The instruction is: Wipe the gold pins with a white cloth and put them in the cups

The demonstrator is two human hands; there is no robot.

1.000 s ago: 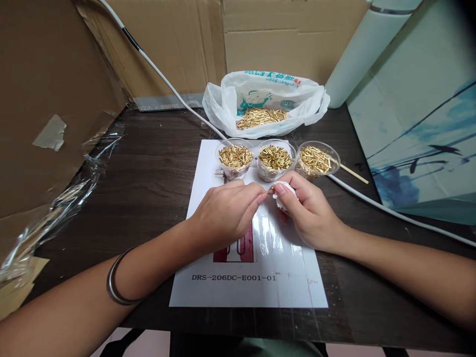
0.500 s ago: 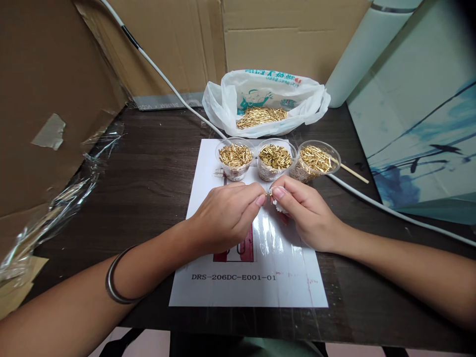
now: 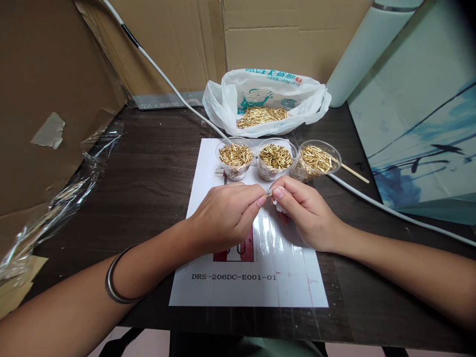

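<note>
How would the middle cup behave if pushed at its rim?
The middle cup looks like thin clear plastic, so its wall would probably flex. Nearly full of gold pins, it is likely heavy for its size, sliding rather than tipping. The left cup and right cup stand close; a sideways push might nudge them.

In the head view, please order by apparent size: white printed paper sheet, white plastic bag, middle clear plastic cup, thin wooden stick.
1. white printed paper sheet, also nearest the camera.
2. white plastic bag.
3. middle clear plastic cup.
4. thin wooden stick; its visible part roughly matches the cup's width, but is far slimmer.
</note>
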